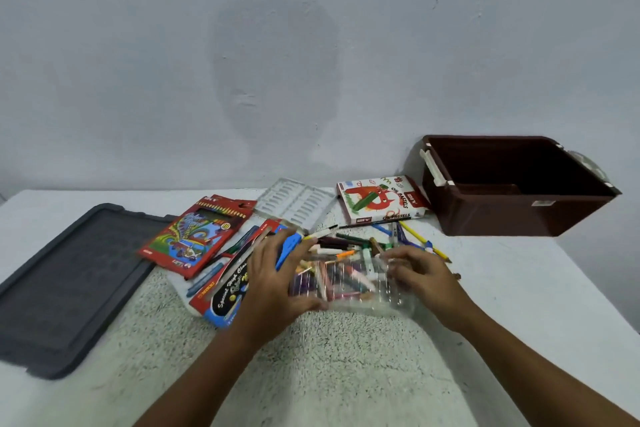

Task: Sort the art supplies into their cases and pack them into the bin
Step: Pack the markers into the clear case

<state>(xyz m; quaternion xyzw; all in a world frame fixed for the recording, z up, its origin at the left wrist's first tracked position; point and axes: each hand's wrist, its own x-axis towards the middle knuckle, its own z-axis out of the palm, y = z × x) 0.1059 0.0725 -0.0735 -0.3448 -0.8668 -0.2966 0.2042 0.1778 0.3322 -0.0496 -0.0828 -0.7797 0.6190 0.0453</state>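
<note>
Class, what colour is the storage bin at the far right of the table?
Dark reddish-brown bin, with pale cream latches; the head view shows it.

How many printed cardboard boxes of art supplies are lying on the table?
3. The oil pastels box lies beside the brown bin, the coloured pencil box lies beside the grey lid, and the marker box lies partly under the left hand. Others may be hidden.

A pale wall (311, 45) stands behind the speckled white table (346, 357).
</note>
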